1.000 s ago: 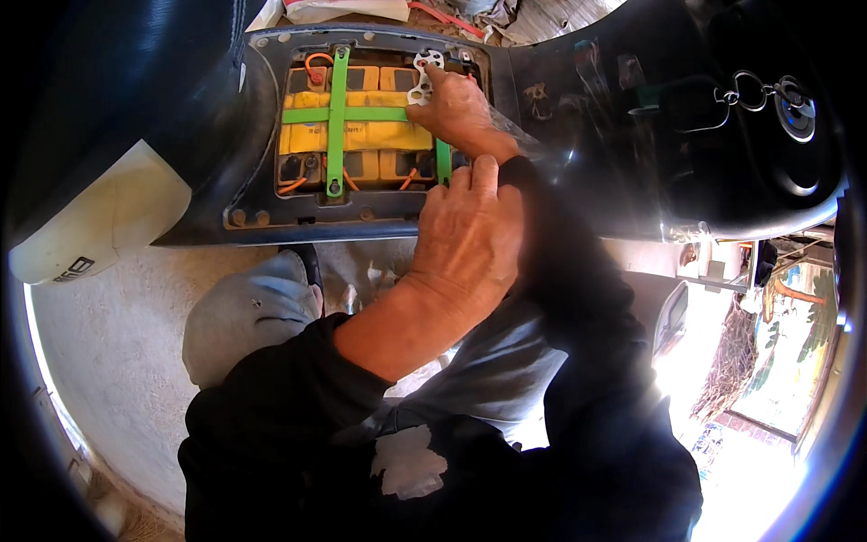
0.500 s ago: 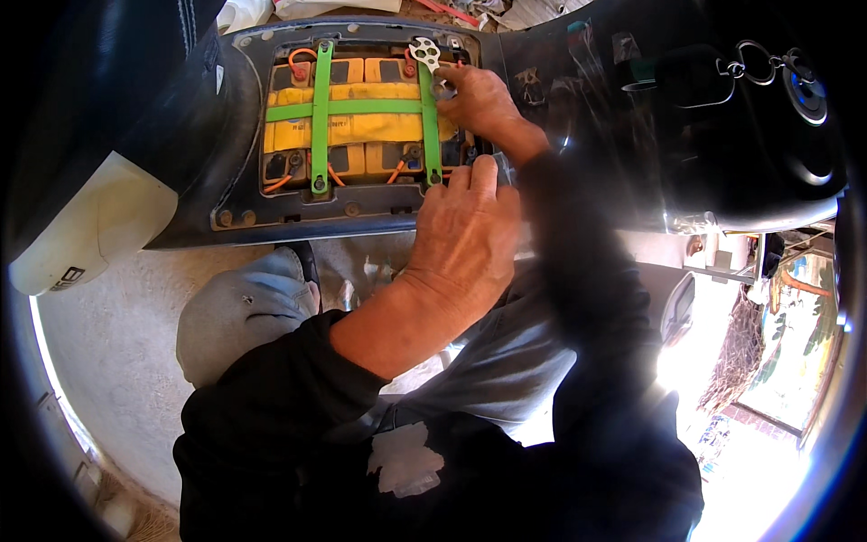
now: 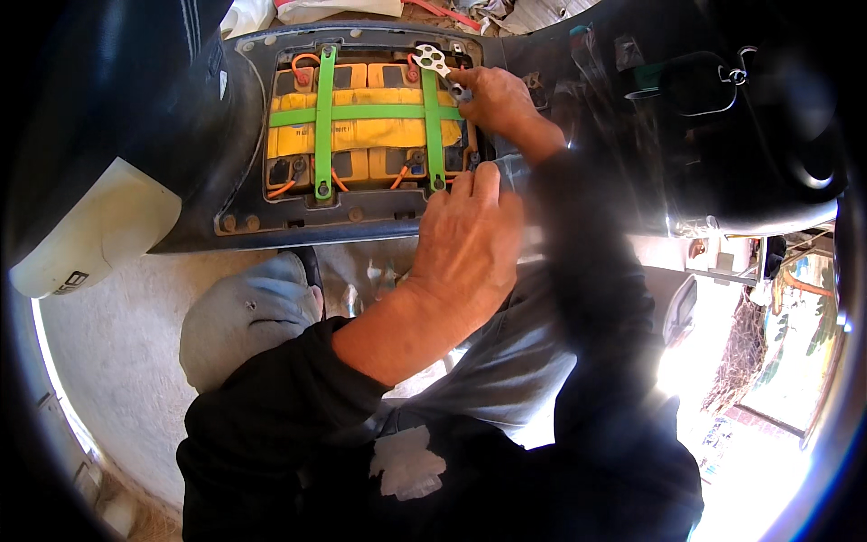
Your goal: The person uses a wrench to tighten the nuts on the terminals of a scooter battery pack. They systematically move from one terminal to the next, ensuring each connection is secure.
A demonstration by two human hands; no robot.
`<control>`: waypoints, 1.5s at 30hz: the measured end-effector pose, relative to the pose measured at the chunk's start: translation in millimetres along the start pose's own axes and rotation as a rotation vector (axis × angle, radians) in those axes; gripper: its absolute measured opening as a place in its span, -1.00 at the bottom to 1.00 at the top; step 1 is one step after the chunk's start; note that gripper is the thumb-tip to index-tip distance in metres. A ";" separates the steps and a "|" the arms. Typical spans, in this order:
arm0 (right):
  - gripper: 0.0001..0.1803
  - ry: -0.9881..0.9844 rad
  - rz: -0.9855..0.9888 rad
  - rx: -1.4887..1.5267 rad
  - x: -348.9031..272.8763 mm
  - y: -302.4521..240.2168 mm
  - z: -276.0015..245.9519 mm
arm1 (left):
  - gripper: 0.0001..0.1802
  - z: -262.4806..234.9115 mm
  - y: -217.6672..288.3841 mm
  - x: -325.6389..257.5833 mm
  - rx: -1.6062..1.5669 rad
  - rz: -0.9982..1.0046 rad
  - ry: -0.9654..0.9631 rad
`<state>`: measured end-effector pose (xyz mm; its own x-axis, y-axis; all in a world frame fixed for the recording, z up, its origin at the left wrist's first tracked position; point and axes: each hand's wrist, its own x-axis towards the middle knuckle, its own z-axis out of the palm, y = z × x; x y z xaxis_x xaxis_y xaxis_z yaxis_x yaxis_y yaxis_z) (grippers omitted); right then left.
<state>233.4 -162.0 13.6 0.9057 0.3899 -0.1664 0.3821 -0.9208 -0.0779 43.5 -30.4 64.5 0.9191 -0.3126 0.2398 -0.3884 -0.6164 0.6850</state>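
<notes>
Batteries with yellow tops (image 3: 352, 165) sit in a recessed compartment, joined by orange and red wires. Green straps (image 3: 324, 126) cross over them, bolted down at their ends. A flat silver multi-hole wrench (image 3: 433, 60) lies over the far end of the right strap. My right hand (image 3: 502, 101) is closed on its handle, with the fingertips partly hidden. My left hand (image 3: 471, 228) is curled at the compartment's near right edge, beside the near end of that strap. Whatever its fingers hold, if anything, is hidden.
A dark plastic frame (image 3: 298, 231) with bolts along it surrounds the compartment. To the right extends a glossy black seat-like surface (image 3: 614, 154), with metal rings (image 3: 736, 77) on it. A pale panel (image 3: 99, 226) juts out at left. My knee (image 3: 248, 316) is below the frame.
The wrench has turned, its handle now slanting further right, and my right hand has moved slightly right and down with it. My left hand stays nearly in place. The view has shifted slightly.
</notes>
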 end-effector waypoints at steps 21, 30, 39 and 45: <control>-0.58 0.169 -0.094 -0.098 0.4 6.8 11.7 | -0.72 2.8 -1.5 -1.6 0.008 0.017 0.010; -0.73 0.382 0.251 0.426 22.9 5.9 40.3 | -0.72 3.9 -1.6 -0.6 0.002 0.024 0.010; -0.58 0.132 0.622 1.497 23.1 -13.8 37.5 | -0.72 3.5 -1.1 -1.0 -0.010 0.021 0.012; -0.69 0.120 0.782 1.581 21.4 -23.7 36.7 | -0.73 3.0 -1.2 -1.5 0.007 0.010 -0.007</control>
<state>237.0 -131.5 -24.1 0.8075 -0.1669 -0.5658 -0.5677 0.0409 -0.8222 42.4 -31.4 61.3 0.9147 -0.3241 0.2415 -0.3980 -0.6180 0.6780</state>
